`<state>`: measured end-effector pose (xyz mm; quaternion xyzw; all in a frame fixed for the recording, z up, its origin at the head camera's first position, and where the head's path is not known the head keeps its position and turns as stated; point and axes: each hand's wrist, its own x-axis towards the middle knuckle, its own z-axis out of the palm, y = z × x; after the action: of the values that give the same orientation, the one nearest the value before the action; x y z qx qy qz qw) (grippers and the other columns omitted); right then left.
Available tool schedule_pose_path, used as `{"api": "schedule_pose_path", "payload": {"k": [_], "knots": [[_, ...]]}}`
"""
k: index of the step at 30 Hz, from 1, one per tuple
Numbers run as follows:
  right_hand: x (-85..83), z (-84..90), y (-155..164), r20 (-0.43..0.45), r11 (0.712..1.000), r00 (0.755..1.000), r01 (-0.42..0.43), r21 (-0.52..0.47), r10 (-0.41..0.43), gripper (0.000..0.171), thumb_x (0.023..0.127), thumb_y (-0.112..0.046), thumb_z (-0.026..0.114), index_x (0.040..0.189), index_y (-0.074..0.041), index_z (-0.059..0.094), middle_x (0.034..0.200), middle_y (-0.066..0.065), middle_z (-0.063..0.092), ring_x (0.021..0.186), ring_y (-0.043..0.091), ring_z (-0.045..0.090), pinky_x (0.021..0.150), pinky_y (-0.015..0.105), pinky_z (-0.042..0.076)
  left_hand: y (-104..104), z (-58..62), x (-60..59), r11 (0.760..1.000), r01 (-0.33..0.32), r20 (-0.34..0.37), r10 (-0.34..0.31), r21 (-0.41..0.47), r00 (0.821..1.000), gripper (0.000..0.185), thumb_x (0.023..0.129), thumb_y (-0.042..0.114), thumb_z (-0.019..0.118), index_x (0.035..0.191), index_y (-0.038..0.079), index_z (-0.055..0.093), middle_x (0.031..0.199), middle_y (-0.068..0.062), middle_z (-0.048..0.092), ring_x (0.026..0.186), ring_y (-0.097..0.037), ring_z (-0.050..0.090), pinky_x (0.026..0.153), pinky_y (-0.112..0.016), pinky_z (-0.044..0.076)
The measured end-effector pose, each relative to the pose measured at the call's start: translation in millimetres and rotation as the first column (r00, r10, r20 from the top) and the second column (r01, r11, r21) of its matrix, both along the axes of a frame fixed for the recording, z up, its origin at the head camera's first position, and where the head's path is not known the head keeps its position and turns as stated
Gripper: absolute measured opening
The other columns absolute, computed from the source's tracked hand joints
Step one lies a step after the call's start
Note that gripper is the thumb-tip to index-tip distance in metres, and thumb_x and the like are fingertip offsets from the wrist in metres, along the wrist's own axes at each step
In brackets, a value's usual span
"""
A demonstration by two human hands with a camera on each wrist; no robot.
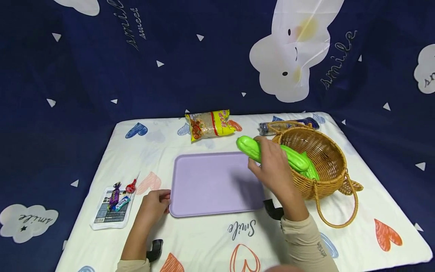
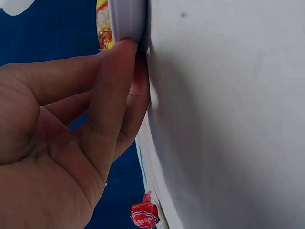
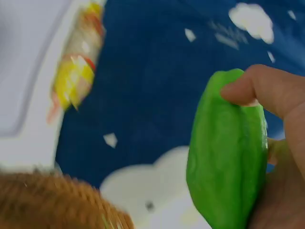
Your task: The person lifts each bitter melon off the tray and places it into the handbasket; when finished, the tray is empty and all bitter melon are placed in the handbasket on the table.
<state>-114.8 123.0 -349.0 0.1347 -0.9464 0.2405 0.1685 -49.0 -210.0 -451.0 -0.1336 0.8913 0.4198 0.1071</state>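
Observation:
My right hand grips a long, bright green toy cucumber around its middle, above the tray's right side and the basket's near left rim. In the right wrist view the cucumber shows lengthwise ridges, with the thumb across its upper end. A second green toy vegetable, partly hidden behind the cucumber, lies in the wicker basket. At the left edge of the light purple tray, my left hand pinches the rim near the front corner. The left wrist view shows fingertips against the tray's side.
A yellow food packet lies behind the tray. Beyond the basket is a dark blue packet. At left, a flat white package carries wrapped sweets and a red lollipop. The basket's handle hangs toward the front.

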Motion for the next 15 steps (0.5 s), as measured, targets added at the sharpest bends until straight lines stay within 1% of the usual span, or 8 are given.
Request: {"api": "schedule_pose_path", "payload": {"k": [3, 5, 7, 9, 11, 15], "knots": [[5.5, 11.5, 22.7, -0.054, 0.990, 0.992, 0.109, -0.086, -0.114, 0.057, 0.081, -0.020, 0.068, 0.133, -0.005, 0.049, 0.117, 0.019, 0.056, 0.098, 0.035, 0.052, 0.084, 0.050, 0.038, -1.6, 0.6, -0.6, 1.000, 0.004, 0.006, -0.004, 0.004, 1.000, 0.032, 0.088, -0.003, 0.056, 0.119, -0.008, 0.063, 0.091, -0.012, 0.067, 0.062, -0.012, 0.059, 0.054, -0.024, 0.051], [6.5, 15.5, 38.4, -0.068, 0.973, 0.977, 0.194, -0.129, -0.203, 0.058, 0.081, -0.020, 0.069, 0.135, -0.007, 0.050, 0.120, 0.020, 0.055, 0.099, 0.036, 0.051, 0.082, 0.050, 0.036, -2.4, 0.7, -1.1, 1.000, 0.004, 0.008, -0.004, 0.008, 1.000, 0.032, 0.088, -0.003, 0.056, 0.119, -0.008, 0.063, 0.091, -0.012, 0.067, 0.062, -0.012, 0.059, 0.054, -0.024, 0.051], [5.3, 15.9, 53.3, -0.079, 0.950, 0.955, 0.272, -0.151, -0.286, 0.058, 0.082, -0.020, 0.069, 0.136, -0.009, 0.051, 0.123, 0.022, 0.054, 0.103, 0.038, 0.051, 0.083, 0.051, 0.035, -3.2, 0.2, -1.3, 1.000, 0.001, 0.008, -0.001, 0.003, 1.000, 0.032, 0.088, -0.003, 0.056, 0.119, -0.008, 0.063, 0.091, -0.012, 0.067, 0.062, -0.012, 0.059, 0.054, -0.024, 0.051], [2.7, 14.0, 66.2, -0.074, 0.927, 0.931, 0.343, -0.152, -0.357, 0.058, 0.084, -0.022, 0.068, 0.138, -0.011, 0.050, 0.127, 0.023, 0.053, 0.110, 0.040, 0.051, 0.087, 0.053, 0.035, -3.9, -0.4, -1.3, 1.000, -0.002, 0.009, 0.002, -0.003, 1.000, 0.032, 0.088, -0.003, 0.056, 0.119, -0.008, 0.063, 0.090, -0.011, 0.067, 0.062, -0.012, 0.059, 0.054, -0.024, 0.050], [-0.1, 10.1, 76.7, -0.057, 0.907, 0.911, 0.397, -0.139, -0.407, 0.058, 0.085, -0.022, 0.066, 0.140, -0.012, 0.049, 0.129, 0.023, 0.052, 0.117, 0.041, 0.049, 0.092, 0.055, 0.033, -4.5, -1.1, -0.6, 1.000, -0.006, 0.010, 0.006, -0.013, 1.000, 0.032, 0.088, -0.002, 0.056, 0.119, -0.007, 0.063, 0.090, -0.011, 0.067, 0.061, -0.012, 0.059, 0.054, -0.024, 0.049], [-3.8, -0.2, 90.6, 0.031, 0.880, 0.885, 0.465, -0.095, -0.465, 0.060, 0.089, -0.024, 0.063, 0.145, -0.012, 0.042, 0.135, 0.025, 0.049, 0.122, 0.046, 0.044, 0.101, 0.059, 0.028, -4.6, -1.1, 0.4, 1.000, -0.005, 0.009, 0.005, -0.010, 1.000, 0.032, 0.088, -0.002, 0.056, 0.119, -0.008, 0.063, 0.089, -0.011, 0.067, 0.061, -0.012, 0.059, 0.053, -0.024, 0.049]]}}
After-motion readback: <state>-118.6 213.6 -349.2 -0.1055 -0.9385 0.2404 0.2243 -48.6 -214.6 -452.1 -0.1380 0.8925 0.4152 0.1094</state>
